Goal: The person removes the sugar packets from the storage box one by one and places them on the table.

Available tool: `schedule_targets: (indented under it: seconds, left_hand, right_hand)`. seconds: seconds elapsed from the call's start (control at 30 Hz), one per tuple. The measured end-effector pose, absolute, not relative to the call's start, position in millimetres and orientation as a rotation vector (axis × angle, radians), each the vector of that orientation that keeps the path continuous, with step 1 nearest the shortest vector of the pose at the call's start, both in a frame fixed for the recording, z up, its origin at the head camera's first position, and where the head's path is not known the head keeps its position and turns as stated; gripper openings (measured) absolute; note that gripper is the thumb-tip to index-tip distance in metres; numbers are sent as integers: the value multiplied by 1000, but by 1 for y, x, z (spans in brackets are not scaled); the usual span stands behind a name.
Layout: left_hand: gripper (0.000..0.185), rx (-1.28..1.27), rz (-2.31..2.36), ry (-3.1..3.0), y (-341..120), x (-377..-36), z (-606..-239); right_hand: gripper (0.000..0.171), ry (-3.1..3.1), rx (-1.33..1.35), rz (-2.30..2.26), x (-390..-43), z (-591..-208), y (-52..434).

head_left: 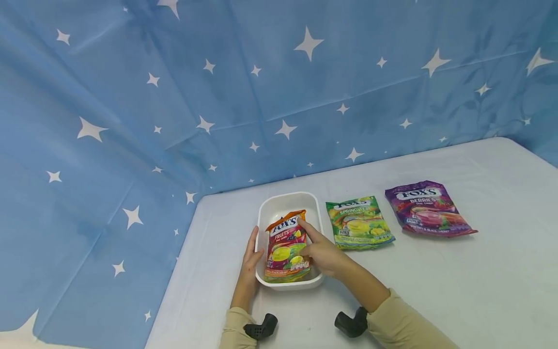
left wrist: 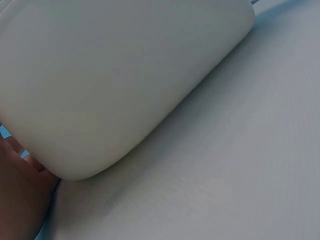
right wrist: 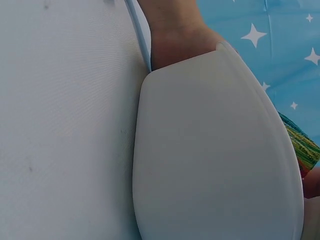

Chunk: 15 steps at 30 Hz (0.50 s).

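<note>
A white plastic tub (head_left: 289,286) stands on the table with a red and orange bag of Fox's Fruits candy (head_left: 285,247) lying in it, tilted a little. My left hand (head_left: 250,266) grips the tub's left wall, fingers along the outside and thumb over the rim. From the right, my right hand (head_left: 324,252) reaches over the rim and holds the bag, its index finger near the top edge and thumb on the front; its other fingers are hidden. The tub's outer wall (left wrist: 110,75) fills much of the left wrist view. Past the tub in the right wrist view, the bag's end (right wrist: 302,142) shows.
Right of the tub lies a green bag of Fox's Spring Tea candy (head_left: 359,225). Farther right is a purple bag of Fox's Berries candy (head_left: 429,211). A white cloth covers the table (head_left: 479,291), and a blue star-patterned curtain (head_left: 261,97) hangs behind and left.
</note>
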<state>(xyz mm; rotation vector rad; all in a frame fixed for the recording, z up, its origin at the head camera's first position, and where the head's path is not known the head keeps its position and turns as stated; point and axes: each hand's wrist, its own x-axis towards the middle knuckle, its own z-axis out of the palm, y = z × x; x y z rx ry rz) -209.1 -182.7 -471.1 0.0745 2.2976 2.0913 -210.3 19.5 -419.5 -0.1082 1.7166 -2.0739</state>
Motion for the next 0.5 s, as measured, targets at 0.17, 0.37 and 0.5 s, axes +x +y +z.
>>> schedule_targets:
  seconds: [0.17,0.37,0.5]
  left_hand:
    - [60,71,2091,2282,-179,-210,-473]
    - [60,36,2083,2318,-178,-210,-472]
    - [59,34,2101,2311,-181,-209,-472]
  right_hand:
    - [79,1691,-107,-2108,-210,-421,23]
    - [78,1616,-109,-2189,-209,-419,27]
    - [78,1587,-131,-2215,-206,-418,27]
